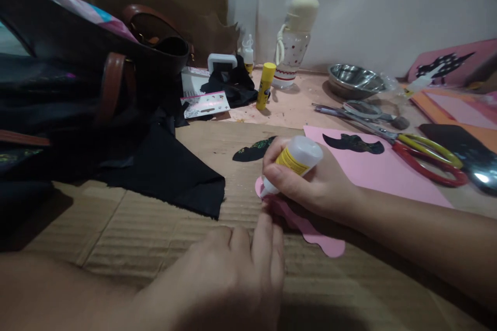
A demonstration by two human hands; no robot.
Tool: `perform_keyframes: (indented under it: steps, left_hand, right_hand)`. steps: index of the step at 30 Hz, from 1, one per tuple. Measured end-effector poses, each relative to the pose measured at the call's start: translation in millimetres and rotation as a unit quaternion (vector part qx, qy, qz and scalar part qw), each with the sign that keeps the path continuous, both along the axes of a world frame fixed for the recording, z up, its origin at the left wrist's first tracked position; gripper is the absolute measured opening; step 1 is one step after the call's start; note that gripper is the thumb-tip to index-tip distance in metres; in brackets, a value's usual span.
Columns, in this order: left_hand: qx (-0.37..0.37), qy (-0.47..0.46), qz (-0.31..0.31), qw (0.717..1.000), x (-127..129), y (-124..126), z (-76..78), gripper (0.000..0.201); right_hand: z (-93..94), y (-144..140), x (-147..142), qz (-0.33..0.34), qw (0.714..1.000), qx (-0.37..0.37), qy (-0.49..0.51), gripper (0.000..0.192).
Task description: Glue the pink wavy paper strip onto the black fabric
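My right hand [310,181] grips a small white glue bottle [297,158] with a yellow label, tipped nozzle-down onto a pink paper cut-out [328,243] with a wavy edge. That cut-out lies on brown corrugated cardboard [155,238]. My left hand [236,264] rests on the cardboard, its fingertips pressing the cut-out's near edge just below the nozzle. A black glittery shape [252,151] lies just beyond the bottle. Another black shape [352,143] sits on a pink sheet [388,173] to the right.
Red-and-yellow scissors [423,158] lie on the pink sheet's far edge. Black cloth [166,176] and a dark bag [85,77] fill the left. At the back stand a yellow glue stick [266,85], a water bottle [293,44] and a metal bowl [351,80]. Pink and orange sheets [458,108] lie at far right.
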State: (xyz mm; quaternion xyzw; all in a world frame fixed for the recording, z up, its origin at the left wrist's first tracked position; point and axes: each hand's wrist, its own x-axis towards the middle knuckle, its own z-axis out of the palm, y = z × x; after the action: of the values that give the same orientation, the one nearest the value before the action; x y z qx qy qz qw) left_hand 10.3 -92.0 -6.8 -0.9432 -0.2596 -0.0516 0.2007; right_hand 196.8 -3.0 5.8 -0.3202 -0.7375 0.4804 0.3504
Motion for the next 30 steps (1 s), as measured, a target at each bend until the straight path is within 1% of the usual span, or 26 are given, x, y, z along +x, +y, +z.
perform_keyframes:
  steps: [3, 5, 8, 13, 19, 25, 30]
  left_hand:
    - [-0.002, -0.002, -0.003, 1.0, 2.6, 1.0, -2.6, 0.036]
    - [-0.001, 0.001, -0.013, 1.0, 3.4, 2.2, -3.2, 0.035]
    - [0.0, 0.005, -0.015, 1.0, 2.7, 2.9, 0.3, 0.036]
    - [0.0, 0.012, -0.012, 1.0, -0.5, 0.8, 5.8, 0.039]
    - [-0.007, 0.009, -0.021, 1.0, -1.7, 0.1, 0.0, 0.04]
    - [0.008, 0.01, -0.019, 1.0, -1.6, -1.5, 2.5, 0.039]
    - [0.0, 0.012, -0.022, 1.0, -2.7, -0.5, 1.0, 0.039]
  right_hand:
    - [1.0, -1.2, -1.3, -0.002, 0.999, 0.024, -0.021, 0.04]
    - [1.6, -1.4, -2.2, -0.004, 0.999, 0.026, -0.023, 0.041]
    - [1.8, -0.7, -2.8, -0.006, 0.999, 0.028, -0.026, 0.039]
    - [0.5, 0.5, -1.4, -0.011, 0.998, 0.057, -0.016, 0.033]
    - [0.9, -2.1, -0.3, -0.005, 0.999, 0.018, -0.026, 0.039]
    - [1.2, -2.6, -2.6, 0.011, 1.0, -0.002, -0.009, 0.037]
    - [1.1, -2.4, -2.0, 0.002, 1.0, -0.018, 0.004, 0.034]
